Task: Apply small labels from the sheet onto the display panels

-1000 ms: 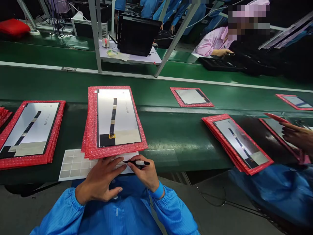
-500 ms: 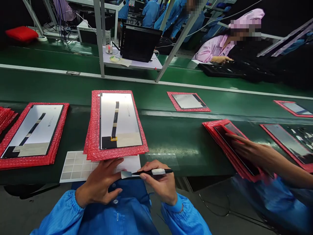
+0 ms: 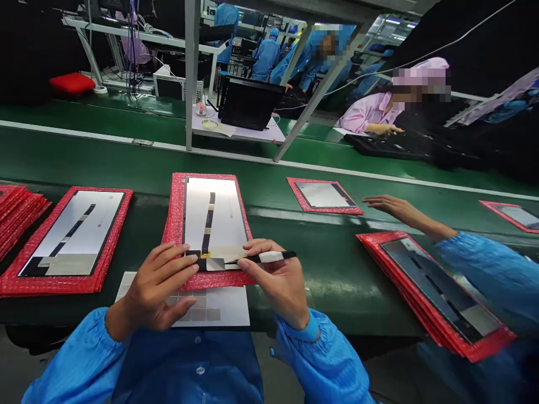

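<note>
A display panel (image 3: 219, 219) with a dark ribbon cable lies face down on a stack of red bubble wrap sheets (image 3: 176, 224) in front of me. My right hand (image 3: 275, 283) grips black tweezers (image 3: 265, 258) whose tips hold a small grey sticker (image 3: 215, 264) over the panel's near end. Fingers apart, my left hand (image 3: 158, 286) rests its fingertips at the panel's near left corner, beside the sticker. Below the stack, a white sheet of grey stickers (image 3: 210, 307) lies at the belt's edge.
Another panel on red wrap (image 3: 69, 238) lies to the left, more red sheets (image 3: 19, 207) beyond it. A small panel (image 3: 323, 194) sits on the green belt (image 3: 295, 168). A co-worker's hand (image 3: 389, 206) reaches over the belt at right, above another panel stack (image 3: 438, 292).
My right hand lifted the sticker on the tweezers from the sticker sheet up to the panel's near end. My left hand followed onto the panel. The co-worker's hand moved from their stack toward the belt.
</note>
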`<action>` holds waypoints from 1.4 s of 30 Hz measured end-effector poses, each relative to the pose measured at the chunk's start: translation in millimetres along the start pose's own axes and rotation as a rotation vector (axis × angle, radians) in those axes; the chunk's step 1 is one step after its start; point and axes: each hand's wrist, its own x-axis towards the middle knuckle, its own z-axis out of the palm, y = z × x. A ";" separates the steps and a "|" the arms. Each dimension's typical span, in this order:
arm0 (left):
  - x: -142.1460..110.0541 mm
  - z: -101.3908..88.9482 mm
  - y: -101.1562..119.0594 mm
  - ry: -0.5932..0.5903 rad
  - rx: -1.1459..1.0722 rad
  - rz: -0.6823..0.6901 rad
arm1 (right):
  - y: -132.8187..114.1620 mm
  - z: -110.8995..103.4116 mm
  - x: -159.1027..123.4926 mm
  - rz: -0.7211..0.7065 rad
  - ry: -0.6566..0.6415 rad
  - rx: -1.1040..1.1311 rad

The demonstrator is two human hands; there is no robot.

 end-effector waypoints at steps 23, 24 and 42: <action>-2.4 11.5 -9.9 0.054 -0.110 -0.020 | 17.5 18.5 7.9 0.018 -0.023 -0.074; -2.5 11.5 -10.0 0.047 -0.110 -0.018 | 17.6 18.5 7.9 0.017 -0.023 -0.073; -1.7 11.1 -9.7 0.032 -0.105 -0.009 | 17.3 19.2 7.8 0.026 -0.026 -0.067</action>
